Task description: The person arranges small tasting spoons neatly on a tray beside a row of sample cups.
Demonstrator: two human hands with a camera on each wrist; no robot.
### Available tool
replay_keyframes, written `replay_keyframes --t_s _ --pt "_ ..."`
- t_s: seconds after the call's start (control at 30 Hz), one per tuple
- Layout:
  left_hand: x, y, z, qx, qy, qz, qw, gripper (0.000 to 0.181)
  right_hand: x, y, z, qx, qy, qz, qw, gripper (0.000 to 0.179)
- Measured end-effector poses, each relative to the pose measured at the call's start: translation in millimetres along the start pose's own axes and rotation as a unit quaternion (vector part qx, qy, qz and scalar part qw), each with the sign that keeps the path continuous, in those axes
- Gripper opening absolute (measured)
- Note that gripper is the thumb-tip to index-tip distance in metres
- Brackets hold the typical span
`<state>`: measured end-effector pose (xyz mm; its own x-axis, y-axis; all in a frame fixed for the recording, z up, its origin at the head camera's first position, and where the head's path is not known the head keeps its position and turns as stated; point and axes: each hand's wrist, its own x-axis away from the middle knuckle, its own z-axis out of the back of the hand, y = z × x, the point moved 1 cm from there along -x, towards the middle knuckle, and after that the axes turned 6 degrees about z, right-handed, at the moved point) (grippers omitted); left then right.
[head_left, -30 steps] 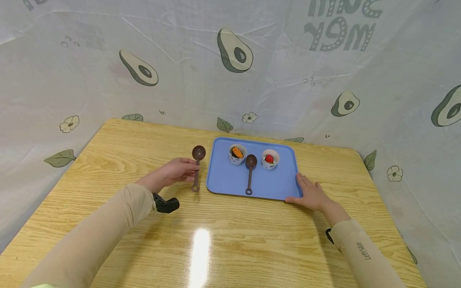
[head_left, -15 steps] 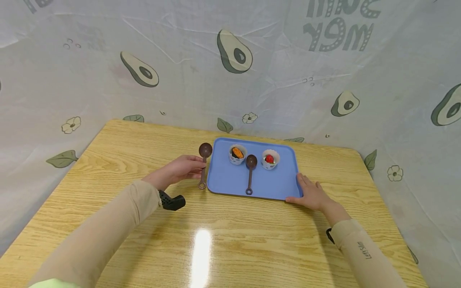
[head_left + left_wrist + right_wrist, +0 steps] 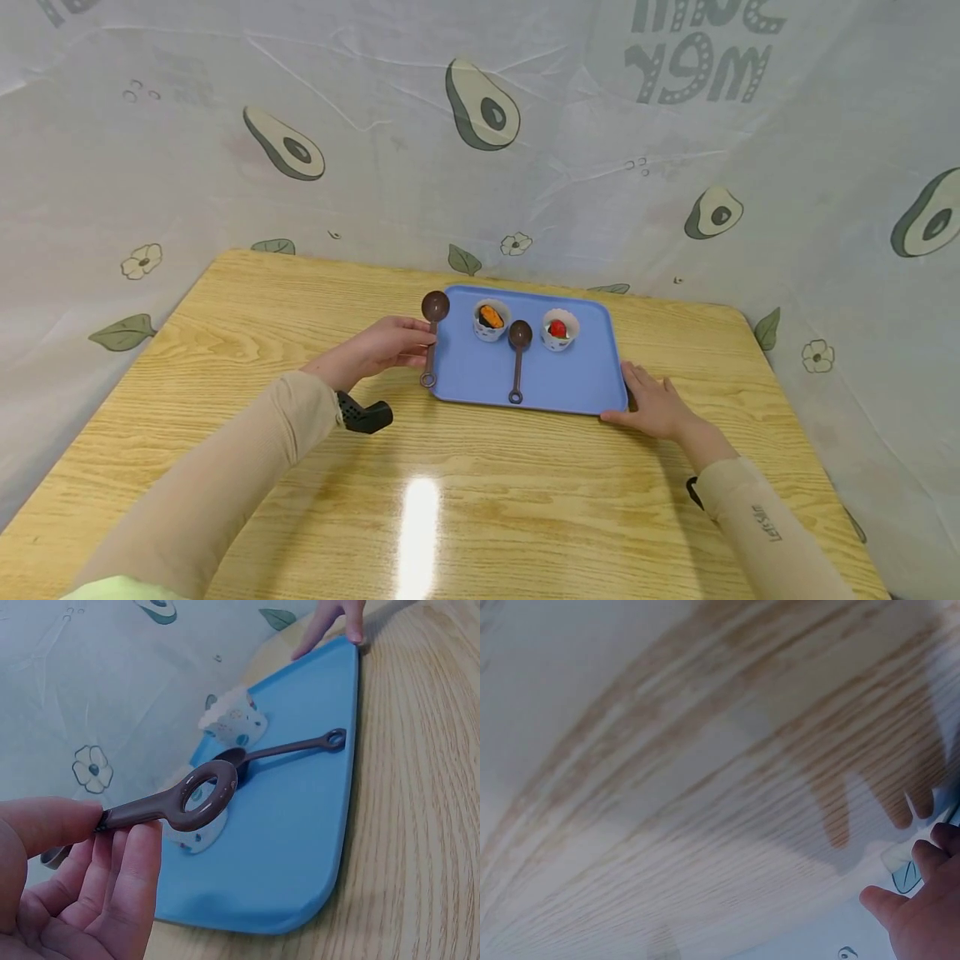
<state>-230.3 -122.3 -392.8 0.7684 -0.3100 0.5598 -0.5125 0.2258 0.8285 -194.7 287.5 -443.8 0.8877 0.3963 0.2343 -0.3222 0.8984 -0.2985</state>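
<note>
My left hand [image 3: 390, 343] pinches a dark brown spoon [image 3: 433, 333] by its handle, thumb against fingers. In the head view this spoon overlaps the left edge of the blue tray [image 3: 472, 379]; the left wrist view shows its ring end [image 3: 202, 799] in front of the tray. On the tray lie a second brown spoon [image 3: 518, 358], a paper cup [image 3: 490, 332] with an orange-topped sushi piece, and another cup [image 3: 558, 340] with a strawberry-like red piece. My right hand [image 3: 656, 408], fingers extended and spread, is at the tray's front right corner; contact is hard to tell.
The wooden table [image 3: 510, 492] extends around the tray. Behind it hangs a pale cloth [image 3: 375, 150] with avocado prints. A black strap device [image 3: 365, 415] sits on my left wrist. The right wrist view mostly shows wood grain and a hand shadow [image 3: 900, 780].
My left hand has moved right with the spoon, from bare table to the tray's left edge. My right hand has shifted very slightly right at the corner.
</note>
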Motion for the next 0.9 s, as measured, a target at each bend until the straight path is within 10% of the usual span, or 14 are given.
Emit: replay_keyframes --t_s 0.9 --pt "-6.6 16.1 -27.2 0.027 -0.011 0.007 0.9996 0.027 -0.6 1.2 -1.2 0.009 -0.001 0.002 1.0000 0.102"
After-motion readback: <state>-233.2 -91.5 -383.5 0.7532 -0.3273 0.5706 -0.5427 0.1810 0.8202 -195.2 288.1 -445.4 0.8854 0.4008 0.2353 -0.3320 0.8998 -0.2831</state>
